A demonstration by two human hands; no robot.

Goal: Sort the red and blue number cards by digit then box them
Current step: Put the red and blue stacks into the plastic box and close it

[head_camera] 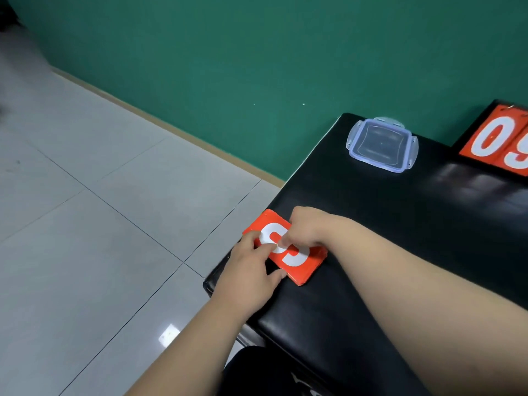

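A stack of red number cards [297, 264] lies near the left corner of the black table [400, 224], its top card showing a white digit. My left hand [251, 270] holds the stack's near left side, thumb at the front edge and fingers on top. My right hand [308, 230] comes from the right, its curled fingertips pinching the top card at the middle. A clear plastic box lid [381, 144] with blue clips lies at the table's far edge. No blue cards are in sight.
A red flip scoreboard [497, 138] showing 0 and 9 stands at the far right against the green wall. The table's left edge drops to a grey tiled floor [100, 224]. Dark clothing shows at the bottom of the view.
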